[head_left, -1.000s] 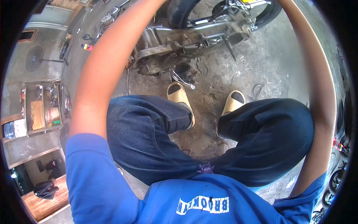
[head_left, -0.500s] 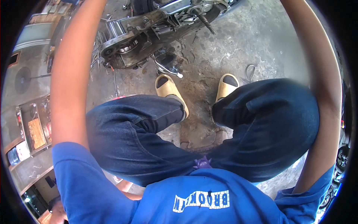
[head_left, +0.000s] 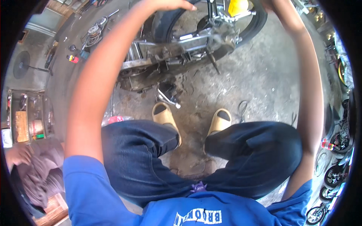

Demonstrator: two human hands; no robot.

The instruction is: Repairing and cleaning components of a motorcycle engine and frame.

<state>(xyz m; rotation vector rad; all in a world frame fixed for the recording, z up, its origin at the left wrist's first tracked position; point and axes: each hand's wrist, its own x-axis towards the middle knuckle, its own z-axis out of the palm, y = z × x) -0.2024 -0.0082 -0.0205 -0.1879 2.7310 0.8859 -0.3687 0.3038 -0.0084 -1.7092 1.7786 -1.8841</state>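
Observation:
At the top edge, my left hand (head_left: 175, 5) is over the rear wheel's black tyre (head_left: 160, 28), partly cut off and blurred; I cannot tell if it grips. My right hand (head_left: 273, 5) is beside the wheel's right side, mostly out of frame, fingers unclear. Between my arms lies a dirty metal engine and swingarm assembly (head_left: 143, 60), with a rod jutting toward me and a yellow part (head_left: 237, 6) near its top. A dark part with silver pieces (head_left: 167, 96) rests on the floor just beyond my left sandal (head_left: 162, 113).
At the left, a co-worker's hand (head_left: 20, 154) and brown-clothed body (head_left: 41, 173) are near my left arm. Loose metal parts (head_left: 94, 32), a red-and-yellow bottle (head_left: 71, 58), a standing fan (head_left: 22, 64) and a shelf (head_left: 20, 120) line the left. Several motorcycle wheels (head_left: 333, 177) stand at the right.
My hands have come into view at the top edge. The wheel and engine assembly appear lower than half a second ago as the view shifted. A co-worker has moved further into view at the lower left.

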